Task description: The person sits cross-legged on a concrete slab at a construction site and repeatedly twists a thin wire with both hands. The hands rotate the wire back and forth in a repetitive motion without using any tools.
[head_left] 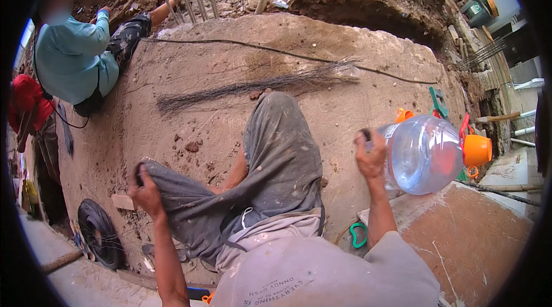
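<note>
My left hand (148,195) is beside my bent left knee, its fingers curled around a small dark thing I cannot make out. Over on the right, my right hand (372,158) is raised in front of a large clear plastic water jug (428,152). Its fingers are also bent, with something small and dark at their tips. Beyond my raised knee, a long bundle of thin dark wire (241,85) lies across the dusty slab (345,106). It touches neither hand.
Orange cups (477,150) and a green-handled tool (438,100) are by the jug. A coil of black wire (99,232) rests at left, near a small wooden block (123,202). A black cable (276,49) crosses the slab. One person in teal (75,60) sits at far left; another wears red (29,100).
</note>
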Action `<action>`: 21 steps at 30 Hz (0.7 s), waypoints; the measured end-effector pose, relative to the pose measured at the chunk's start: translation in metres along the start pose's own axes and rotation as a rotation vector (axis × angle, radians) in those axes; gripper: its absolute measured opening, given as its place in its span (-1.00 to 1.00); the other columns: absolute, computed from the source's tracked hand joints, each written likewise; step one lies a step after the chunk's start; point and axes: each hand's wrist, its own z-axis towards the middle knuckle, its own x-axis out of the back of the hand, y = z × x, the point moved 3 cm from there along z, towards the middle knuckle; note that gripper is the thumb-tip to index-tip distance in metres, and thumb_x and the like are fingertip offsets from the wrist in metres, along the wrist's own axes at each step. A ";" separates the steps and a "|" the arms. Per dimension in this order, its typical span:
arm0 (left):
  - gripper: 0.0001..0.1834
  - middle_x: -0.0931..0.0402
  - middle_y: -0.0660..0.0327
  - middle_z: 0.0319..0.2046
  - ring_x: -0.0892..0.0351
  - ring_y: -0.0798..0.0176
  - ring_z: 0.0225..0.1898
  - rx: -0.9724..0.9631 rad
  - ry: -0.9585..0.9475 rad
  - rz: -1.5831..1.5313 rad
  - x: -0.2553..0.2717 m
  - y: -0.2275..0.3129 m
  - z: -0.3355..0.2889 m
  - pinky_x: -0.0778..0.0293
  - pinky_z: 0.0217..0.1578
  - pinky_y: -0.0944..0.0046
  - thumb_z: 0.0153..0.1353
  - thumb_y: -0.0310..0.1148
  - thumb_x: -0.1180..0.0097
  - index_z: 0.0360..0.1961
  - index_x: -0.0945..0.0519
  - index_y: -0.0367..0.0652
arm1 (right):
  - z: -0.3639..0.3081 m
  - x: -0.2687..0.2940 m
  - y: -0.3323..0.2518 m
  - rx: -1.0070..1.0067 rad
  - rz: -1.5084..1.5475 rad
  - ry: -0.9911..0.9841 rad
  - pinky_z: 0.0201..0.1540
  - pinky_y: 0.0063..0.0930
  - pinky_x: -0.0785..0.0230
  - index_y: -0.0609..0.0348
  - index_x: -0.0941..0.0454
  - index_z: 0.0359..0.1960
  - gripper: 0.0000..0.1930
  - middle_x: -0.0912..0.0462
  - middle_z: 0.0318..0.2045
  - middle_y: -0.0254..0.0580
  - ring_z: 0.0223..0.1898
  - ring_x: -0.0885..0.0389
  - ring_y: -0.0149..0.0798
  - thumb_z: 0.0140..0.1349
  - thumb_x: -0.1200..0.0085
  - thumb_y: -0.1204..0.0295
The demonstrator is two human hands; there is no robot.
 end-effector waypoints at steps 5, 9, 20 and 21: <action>-0.86 -0.63 0.11 -0.32 -0.59 0.17 -0.25 -0.195 -0.373 -0.407 -0.043 0.088 -0.062 -0.46 -0.19 0.22 0.10 -0.47 -0.22 -0.29 -0.65 -0.22 | 0.069 0.110 -0.055 -0.045 0.051 0.227 -0.39 -0.43 -0.33 0.28 -0.53 -0.36 -0.82 -0.56 -0.55 -0.17 -0.49 -0.52 -0.28 0.26 -0.05 0.38; -0.84 -0.62 0.11 -0.32 -0.59 0.12 -0.25 -0.305 -0.669 -0.601 -0.050 0.159 -0.103 -0.46 -0.20 0.21 0.05 -0.50 -0.25 -0.28 -0.66 -0.21 | 0.093 0.162 -0.095 -0.087 0.200 0.317 -0.40 -0.56 -0.28 0.30 -0.56 -0.35 -0.78 -0.48 -0.57 -0.38 -0.49 -0.39 -0.49 0.31 -0.05 0.36; -0.56 -0.61 0.13 -0.28 -0.53 0.23 -0.16 0.350 -0.684 -1.305 -0.020 0.200 -0.074 -0.40 -0.07 0.32 0.26 -0.20 -0.12 0.03 -0.46 -0.31 | 0.020 0.006 -0.251 0.896 0.170 -0.058 -0.01 -0.04 -0.11 0.14 -0.49 -0.38 -0.84 -0.48 -0.49 -0.19 -0.35 -0.45 -0.17 -0.06 -0.12 0.49; -0.57 -0.60 0.13 -0.31 -0.54 0.26 -0.23 0.483 -0.653 -1.322 -0.031 0.184 -0.076 -0.44 -0.15 0.34 0.29 -0.20 -0.09 0.01 -0.44 -0.34 | -0.003 -0.020 -0.249 0.936 0.151 -0.204 0.04 -0.01 -0.09 0.14 -0.50 -0.38 -0.84 -0.49 -0.48 -0.20 -0.33 -0.46 -0.17 -0.06 -0.10 0.48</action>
